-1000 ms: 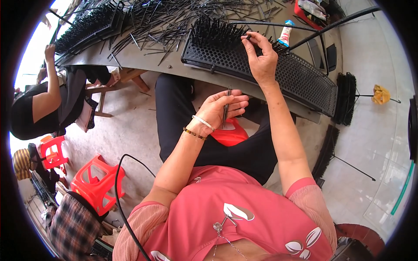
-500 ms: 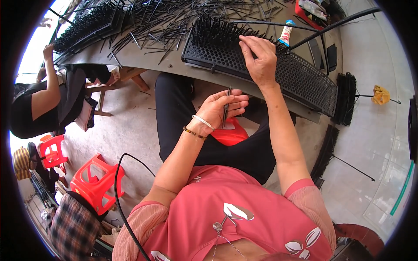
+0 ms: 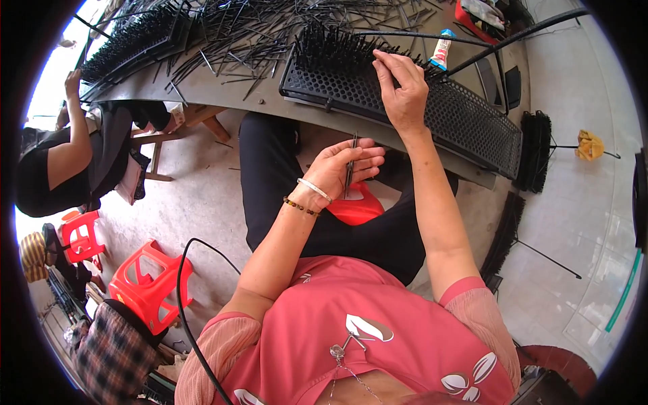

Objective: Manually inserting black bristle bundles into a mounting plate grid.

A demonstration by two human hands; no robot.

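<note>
My left hand point(image 3: 335, 170) is held palm up over my lap, the thumb pressing a few thin dark rods point(image 3: 349, 169) against the fingers. On the table edge in front of me rests a long black rack point(image 3: 472, 128) with a perforated top. Upright black rods point(image 3: 331, 52) crowd its left part, while the right part shows bare holes. My right hand point(image 3: 405, 94) hovers over the rack at the edge of the standing rods, thumb and fingertips drawn together. What that pinch holds, if anything, cannot be made out.
Loose dark rods point(image 3: 236, 40) lie heaped across the table point(image 3: 202, 91). Another filled rack point(image 3: 135, 50) stands at far left, where a co-worker's hand point(image 3: 73, 82) touches it. A blue-and-white packet point(image 3: 442, 50) and a black cable lie beyond my rack. Red stools point(image 3: 150, 283) stand at left.
My right hand has shifted very slightly to the right along the rack's standing rods. The left hand keeps its place with the rods.
</note>
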